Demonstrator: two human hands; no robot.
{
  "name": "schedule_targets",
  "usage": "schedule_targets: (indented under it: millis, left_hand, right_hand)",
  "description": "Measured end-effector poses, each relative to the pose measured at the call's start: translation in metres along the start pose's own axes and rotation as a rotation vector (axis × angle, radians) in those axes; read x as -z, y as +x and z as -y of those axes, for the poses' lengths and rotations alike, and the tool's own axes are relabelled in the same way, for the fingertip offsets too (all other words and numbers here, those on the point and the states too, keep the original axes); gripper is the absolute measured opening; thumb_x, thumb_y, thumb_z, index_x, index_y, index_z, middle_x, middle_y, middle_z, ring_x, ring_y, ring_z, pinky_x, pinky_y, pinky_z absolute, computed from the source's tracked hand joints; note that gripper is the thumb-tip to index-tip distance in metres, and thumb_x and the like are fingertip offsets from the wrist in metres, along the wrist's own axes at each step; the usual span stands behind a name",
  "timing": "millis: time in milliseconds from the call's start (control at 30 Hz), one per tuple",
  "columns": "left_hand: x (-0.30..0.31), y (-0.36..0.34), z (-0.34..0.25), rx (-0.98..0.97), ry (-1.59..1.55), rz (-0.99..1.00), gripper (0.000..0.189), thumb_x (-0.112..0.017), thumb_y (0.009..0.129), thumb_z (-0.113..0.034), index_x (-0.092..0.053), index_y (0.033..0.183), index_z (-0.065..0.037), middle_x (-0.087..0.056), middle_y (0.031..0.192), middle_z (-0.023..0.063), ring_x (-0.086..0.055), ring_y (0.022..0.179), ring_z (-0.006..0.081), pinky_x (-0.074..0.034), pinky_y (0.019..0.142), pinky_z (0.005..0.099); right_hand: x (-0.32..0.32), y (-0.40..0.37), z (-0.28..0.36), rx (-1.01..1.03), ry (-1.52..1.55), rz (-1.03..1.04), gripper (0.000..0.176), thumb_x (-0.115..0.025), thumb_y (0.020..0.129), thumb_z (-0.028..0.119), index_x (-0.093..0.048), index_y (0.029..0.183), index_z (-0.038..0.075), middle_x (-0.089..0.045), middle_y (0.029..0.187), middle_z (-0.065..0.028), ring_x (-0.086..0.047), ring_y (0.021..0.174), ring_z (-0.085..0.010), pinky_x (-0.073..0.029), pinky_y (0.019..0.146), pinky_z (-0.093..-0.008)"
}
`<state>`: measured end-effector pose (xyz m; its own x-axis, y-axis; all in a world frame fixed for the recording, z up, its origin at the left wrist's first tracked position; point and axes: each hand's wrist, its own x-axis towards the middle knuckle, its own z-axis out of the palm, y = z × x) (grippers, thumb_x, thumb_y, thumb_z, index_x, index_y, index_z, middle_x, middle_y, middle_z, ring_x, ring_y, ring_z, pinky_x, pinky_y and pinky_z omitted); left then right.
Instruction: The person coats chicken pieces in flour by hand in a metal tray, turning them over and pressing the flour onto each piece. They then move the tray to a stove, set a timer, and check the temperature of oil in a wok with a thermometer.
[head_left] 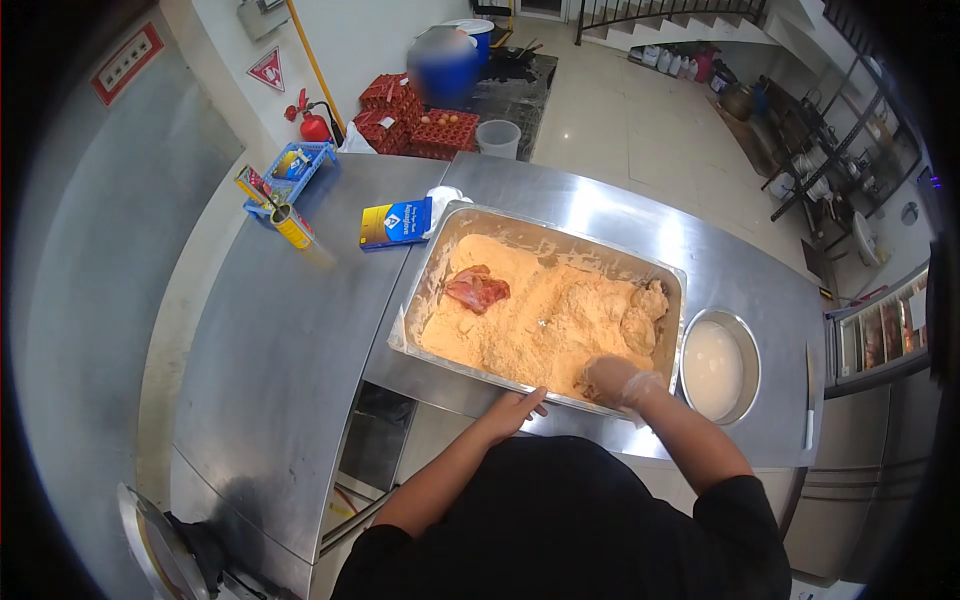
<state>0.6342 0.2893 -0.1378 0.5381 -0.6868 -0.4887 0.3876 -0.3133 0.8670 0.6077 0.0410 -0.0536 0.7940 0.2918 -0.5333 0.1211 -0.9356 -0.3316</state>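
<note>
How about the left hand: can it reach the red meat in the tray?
Probably yes: the left hand rests at the tray's near rim, with only open flour before the meat.

A blue carton [396, 222] and a yellow can [292, 227] lie on the steel counter [290, 340]. Red egg crates [420, 118] stand beyond it.

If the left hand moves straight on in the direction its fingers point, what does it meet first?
Most likely the near rim of the metal tray: the left hand lies flat at it, fingers pointing over it. Beyond comes the flour, close to the right hand. Height above the rim is unclear.
</note>
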Motion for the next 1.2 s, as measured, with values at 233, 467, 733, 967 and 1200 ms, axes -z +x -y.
schedule_targets:
  millis: [233,467,733,967,1200]
  left_hand:
    - [0.000,-0.004,-0.006,0.028,0.032,-0.006,0.060,-0.048,0.099,-0.054,-0.065,0.111,0.002,-0.070,0.093,0.0132,-0.062,0.084,0.0182,-0.049,0.075,0.0322]
    - [0.002,-0.001,-0.006,0.035,0.049,0.011,0.057,-0.047,0.100,-0.052,-0.063,0.113,0.001,-0.070,0.093,0.0117,-0.060,0.083,0.0180,-0.049,0.075,0.0321]
    - [-0.001,-0.003,-0.010,0.014,0.009,-0.005,0.054,-0.046,0.100,-0.050,-0.065,0.108,0.000,-0.070,0.092,0.0080,-0.056,0.078,0.0158,-0.047,0.075,0.0304]
    - [0.002,0.000,-0.003,0.017,0.038,0.001,0.060,-0.047,0.099,-0.054,-0.064,0.111,0.002,-0.070,0.094,0.0121,-0.060,0.084,0.0186,-0.049,0.077,0.0329]
    - [0.002,-0.001,-0.003,-0.007,0.026,0.006,0.062,-0.048,0.098,-0.056,-0.065,0.110,0.002,-0.070,0.093,0.0124,-0.061,0.084,0.0191,-0.049,0.077,0.0326]
  right_hand:
    - [-0.002,-0.012,-0.054,0.018,0.569,-0.404,0.035,-0.074,0.085,0.025,-0.068,0.108,-0.001,-0.070,0.100,-0.0147,-0.065,0.098,-0.0275,-0.048,0.091,-0.0370]
    - [-0.021,-0.017,-0.064,-0.231,1.095,-0.600,0.031,-0.074,0.088,0.018,-0.064,0.111,0.000,-0.067,0.098,-0.0028,-0.059,0.092,-0.0102,-0.049,0.083,-0.0298]
    - [0.014,-0.049,-0.024,-0.116,1.858,-0.645,0.042,-0.068,0.094,0.019,-0.053,0.129,0.002,-0.065,0.115,-0.0053,-0.063,0.099,-0.0141,-0.052,0.088,-0.0308]
    - [0.019,-0.045,-0.055,-0.273,0.959,-0.638,0.026,-0.070,0.089,0.015,-0.063,0.104,-0.004,-0.067,0.097,-0.0144,-0.065,0.091,-0.0232,-0.052,0.080,-0.0359]
    - [0.030,-0.065,-0.037,-0.429,0.646,-0.750,0.028,-0.073,0.083,0.019,-0.063,0.087,-0.007,-0.063,0.088,-0.0255,-0.062,0.084,-0.0384,-0.049,0.076,-0.0439]
